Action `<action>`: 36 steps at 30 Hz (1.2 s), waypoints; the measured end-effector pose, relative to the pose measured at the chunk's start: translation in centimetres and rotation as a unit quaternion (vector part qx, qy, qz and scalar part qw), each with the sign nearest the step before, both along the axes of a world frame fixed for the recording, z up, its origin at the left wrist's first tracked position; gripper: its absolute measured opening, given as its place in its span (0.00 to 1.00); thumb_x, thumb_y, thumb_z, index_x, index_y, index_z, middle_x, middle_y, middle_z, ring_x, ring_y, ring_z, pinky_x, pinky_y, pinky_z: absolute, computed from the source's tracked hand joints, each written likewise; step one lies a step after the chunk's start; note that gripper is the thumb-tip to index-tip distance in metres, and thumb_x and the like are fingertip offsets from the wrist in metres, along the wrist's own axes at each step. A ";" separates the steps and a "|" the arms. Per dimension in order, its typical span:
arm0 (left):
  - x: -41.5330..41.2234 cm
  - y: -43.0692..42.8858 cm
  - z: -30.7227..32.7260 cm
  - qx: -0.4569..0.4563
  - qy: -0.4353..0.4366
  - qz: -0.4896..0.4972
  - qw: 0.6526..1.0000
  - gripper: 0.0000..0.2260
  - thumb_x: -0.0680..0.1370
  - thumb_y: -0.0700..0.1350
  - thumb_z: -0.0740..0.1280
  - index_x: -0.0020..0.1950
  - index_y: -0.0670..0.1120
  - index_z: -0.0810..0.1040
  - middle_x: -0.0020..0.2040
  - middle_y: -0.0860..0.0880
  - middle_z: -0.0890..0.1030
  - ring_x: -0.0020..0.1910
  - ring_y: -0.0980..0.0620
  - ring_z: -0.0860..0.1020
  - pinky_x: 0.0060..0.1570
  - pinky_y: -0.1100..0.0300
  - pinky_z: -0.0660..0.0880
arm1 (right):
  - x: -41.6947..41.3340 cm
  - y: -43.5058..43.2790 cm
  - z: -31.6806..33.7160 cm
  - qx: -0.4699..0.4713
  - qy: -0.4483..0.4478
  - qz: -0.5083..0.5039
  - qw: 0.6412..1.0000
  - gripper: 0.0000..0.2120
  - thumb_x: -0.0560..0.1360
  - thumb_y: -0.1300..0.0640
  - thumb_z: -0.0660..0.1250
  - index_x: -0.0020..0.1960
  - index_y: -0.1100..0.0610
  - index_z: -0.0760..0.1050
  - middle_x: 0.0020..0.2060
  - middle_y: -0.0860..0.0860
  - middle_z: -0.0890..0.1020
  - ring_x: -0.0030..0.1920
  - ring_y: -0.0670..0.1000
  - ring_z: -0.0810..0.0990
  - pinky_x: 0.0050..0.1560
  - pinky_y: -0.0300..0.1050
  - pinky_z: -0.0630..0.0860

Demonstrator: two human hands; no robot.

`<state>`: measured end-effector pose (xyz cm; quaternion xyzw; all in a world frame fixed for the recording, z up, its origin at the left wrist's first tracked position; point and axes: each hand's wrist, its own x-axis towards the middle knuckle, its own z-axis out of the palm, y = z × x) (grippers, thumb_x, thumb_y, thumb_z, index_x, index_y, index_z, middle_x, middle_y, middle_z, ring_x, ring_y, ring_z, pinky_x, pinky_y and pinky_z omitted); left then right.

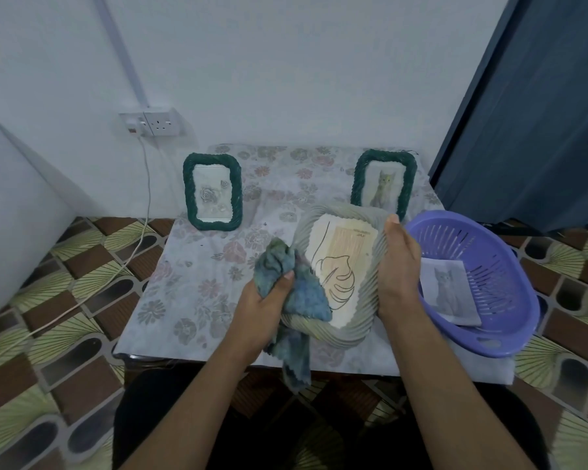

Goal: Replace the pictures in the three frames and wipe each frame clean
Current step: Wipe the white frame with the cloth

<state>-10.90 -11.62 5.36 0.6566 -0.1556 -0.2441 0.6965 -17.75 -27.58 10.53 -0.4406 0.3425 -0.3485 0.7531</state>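
Centre frame: right hand (399, 266) clamps the grey wicker frame's (365, 310) edge, left hand (269, 301) bunches the blue cloth (304, 296) against it. Looks light, stiff, maybe fragile glass, so hold the rim.

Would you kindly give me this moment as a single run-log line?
step: wiping grey frame | left hand: grips blue cloth | right hand: holds frame's right edge | standing behind: two green frames | purple basket: cat picture

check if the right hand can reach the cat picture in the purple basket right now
Probably yes, once freed. The right hand grips the grey frame by its right edge, just beside the purple basket; its top is open and the cat picture lies uncovered inside. It must release the frame first.
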 end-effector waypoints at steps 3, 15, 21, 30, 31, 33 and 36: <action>0.2 -0.2 0.4 0.023 -0.004 0.066 0.998 0.09 0.81 0.49 0.64 0.49 0.50 0.82 0.41 0.55 0.86 0.44 0.59 0.84 0.39 0.69 0.77 | 0.2 0.2 -0.6 0.006 0.006 -0.007 1.000 0.10 0.84 0.53 0.60 0.50 0.55 0.78 0.35 0.43 0.85 0.37 0.42 0.84 0.37 0.35 0.80; -0.2 -0.9 1.0 -0.049 0.094 0.006 0.994 0.05 0.79 0.41 0.67 0.53 0.48 0.81 0.48 0.51 0.86 0.49 0.52 0.84 0.45 0.60 0.80 | 0.1 -0.5 -0.9 0.034 0.019 -0.055 0.998 0.13 0.84 0.52 0.59 0.53 0.61 0.76 0.40 0.51 0.81 0.32 0.42 0.81 0.29 0.32 0.75; -0.2 -1.1 1.1 -0.001 0.052 0.052 0.997 0.07 0.81 0.45 0.65 0.48 0.48 0.83 0.44 0.51 0.86 0.45 0.53 0.85 0.43 0.59 0.80 | 0.1 -0.8 -1.2 0.015 0.033 -0.043 0.998 0.16 0.84 0.53 0.59 0.43 0.57 0.77 0.33 0.47 0.83 0.32 0.41 0.82 0.32 0.33 0.77; 0.6 -0.4 0.7 -0.020 0.223 0.038 0.974 0.11 0.80 0.52 0.65 0.54 0.47 0.82 0.46 0.48 0.87 0.44 0.51 0.85 0.40 0.58 0.79 | 0.0 -0.4 -1.6 0.036 0.014 -0.038 0.999 0.14 0.84 0.51 0.59 0.46 0.56 0.78 0.36 0.47 0.84 0.37 0.45 0.83 0.35 0.36 0.78; 0.8 -0.1 0.4 -0.040 0.264 0.029 0.963 0.15 0.78 0.54 0.65 0.57 0.46 0.82 0.50 0.46 0.86 0.47 0.48 0.85 0.43 0.55 0.79 | 0.0 -0.5 -1.7 0.040 0.017 -0.043 0.998 0.14 0.84 0.50 0.59 0.49 0.57 0.78 0.40 0.49 0.84 0.40 0.46 0.83 0.38 0.38 0.79; 1.0 0.7 0.0 -0.089 0.316 0.021 0.944 0.22 0.77 0.58 0.64 0.63 0.44 0.80 0.58 0.41 0.83 0.55 0.44 0.82 0.54 0.49 0.78 | 0.0 -0.5 -1.8 0.047 0.018 -0.053 0.997 0.16 0.84 0.49 0.59 0.58 0.60 0.78 0.49 0.53 0.84 0.48 0.51 0.83 0.44 0.41 0.80; 1.4 1.9 -1.0 -0.179 0.353 0.014 0.918 0.26 0.79 0.58 0.60 0.68 0.41 0.77 0.66 0.38 0.77 0.65 0.40 0.76 0.69 0.42 0.68 | -0.1 -0.5 -1.9 0.055 -0.002 -0.070 0.996 0.19 0.84 0.48 0.58 0.64 0.62 0.76 0.56 0.56 0.83 0.54 0.53 0.82 0.48 0.44 0.82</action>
